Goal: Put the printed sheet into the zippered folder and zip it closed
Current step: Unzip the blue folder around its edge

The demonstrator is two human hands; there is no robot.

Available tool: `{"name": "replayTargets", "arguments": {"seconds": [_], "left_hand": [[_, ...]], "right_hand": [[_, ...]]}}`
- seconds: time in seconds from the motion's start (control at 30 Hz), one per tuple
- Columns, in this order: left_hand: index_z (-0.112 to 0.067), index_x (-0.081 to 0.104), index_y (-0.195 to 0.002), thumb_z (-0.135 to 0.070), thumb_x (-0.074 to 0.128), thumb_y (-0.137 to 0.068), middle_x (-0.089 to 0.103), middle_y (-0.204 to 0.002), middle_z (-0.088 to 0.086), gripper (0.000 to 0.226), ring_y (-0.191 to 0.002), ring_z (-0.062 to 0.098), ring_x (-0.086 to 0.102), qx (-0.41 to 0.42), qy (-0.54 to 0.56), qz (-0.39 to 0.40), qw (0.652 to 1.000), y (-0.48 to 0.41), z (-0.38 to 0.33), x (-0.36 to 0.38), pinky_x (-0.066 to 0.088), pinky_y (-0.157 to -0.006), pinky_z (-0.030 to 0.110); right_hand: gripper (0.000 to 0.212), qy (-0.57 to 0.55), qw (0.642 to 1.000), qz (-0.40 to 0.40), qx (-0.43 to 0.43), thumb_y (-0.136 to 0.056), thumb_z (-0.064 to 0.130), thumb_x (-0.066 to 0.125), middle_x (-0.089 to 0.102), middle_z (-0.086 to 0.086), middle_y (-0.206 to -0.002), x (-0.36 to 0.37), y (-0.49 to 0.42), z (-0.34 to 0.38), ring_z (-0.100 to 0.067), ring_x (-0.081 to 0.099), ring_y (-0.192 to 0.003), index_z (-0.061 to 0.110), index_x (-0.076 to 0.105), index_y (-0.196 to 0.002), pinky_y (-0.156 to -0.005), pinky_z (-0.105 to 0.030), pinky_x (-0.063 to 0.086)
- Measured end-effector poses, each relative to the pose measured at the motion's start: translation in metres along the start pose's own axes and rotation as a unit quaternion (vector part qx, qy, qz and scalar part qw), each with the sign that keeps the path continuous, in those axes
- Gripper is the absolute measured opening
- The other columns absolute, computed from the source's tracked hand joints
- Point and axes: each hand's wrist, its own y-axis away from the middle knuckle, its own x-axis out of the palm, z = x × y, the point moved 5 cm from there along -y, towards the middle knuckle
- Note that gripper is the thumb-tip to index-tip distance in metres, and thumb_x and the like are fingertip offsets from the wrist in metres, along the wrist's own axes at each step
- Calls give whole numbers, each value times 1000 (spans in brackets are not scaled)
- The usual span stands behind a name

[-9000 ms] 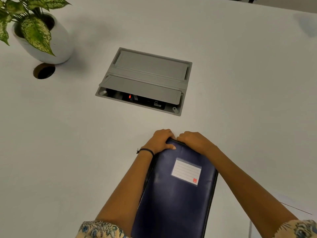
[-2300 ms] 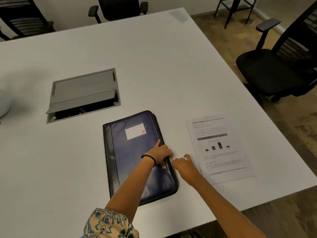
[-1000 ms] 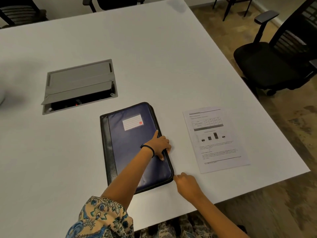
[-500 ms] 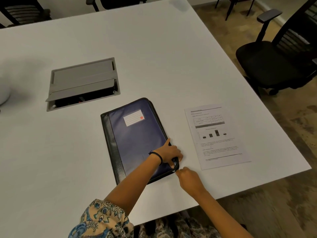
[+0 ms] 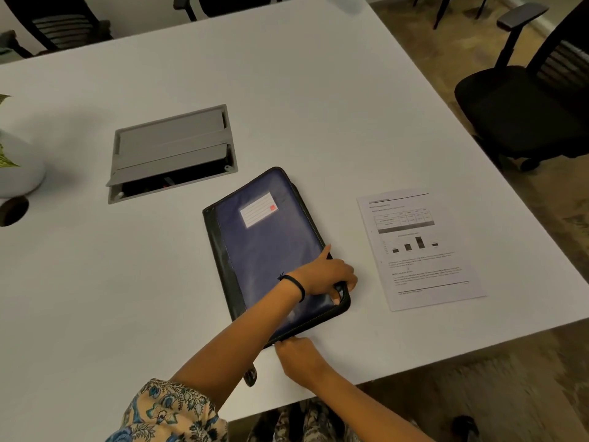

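A: Where's the sheet [image 5: 420, 248]?

B: Flat on the table [image 5: 302, 90], printed side up, to the right of the folder [image 5: 271, 247] and apart from it. Nothing touches it.

A: So it isn't in yet.

B: No. That step is all to come, and the final zipping after it.

A: And the folder?

B: It lies cover up with the white label [image 5: 258, 209] toward the far end. I'd judge it's being unzipped: the cover looks slightly raised along the right and far edges, though I can't say how far round the zip has run.

A: What are the hands at?

B: The left hand [image 5: 328, 275] is on the near right corner, fingers curled over the edge and gripping it, forefinger stretched along the cover. The right hand [image 5: 299, 355] is at the near edge, fingers pinched together right at the zip line. It probably has the zip pull, but the pull itself is hidden, so I can't be sure.

A: That dark thing by the left forearm?

B: A small tab [image 5: 250, 376] sticking out on the table near the folder's near left corner. Perhaps a strap or second pull; too small to tell.

A: Anything else about?

B: A grey socket box [image 5: 170, 151] set into the table beyond the folder, a white plant pot [image 5: 19, 173] far left, a black chair [image 5: 522, 103] off to the right.
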Motion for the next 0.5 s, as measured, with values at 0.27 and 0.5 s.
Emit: {"name": "replayTargets", "arguments": {"seconds": [0.27,0.5], "left_hand": [[-12,61,-106,-5,60,-86,59,-106,6,21,-111,21,50,9,-5,-56,998,23,-4,-4,-14,-112,58],[-13,60,-105,-6,61,-86,60,-105,5,21,-112,22,50,2,-41,-58,997,34,-11,-18,-11,-114,58]], "right_hand": [[20,-23,998,53,-28,-93,-1,39,65,-29,-100,10,-18,44,-42,62,-88,-7,57,-100,-70,-42,46],[33,-142,989,46,12,-94,20,41,49,-7,-59,-2,-5,-6,-26,44,-61,12,45,-62,-45,-28,24]]}}
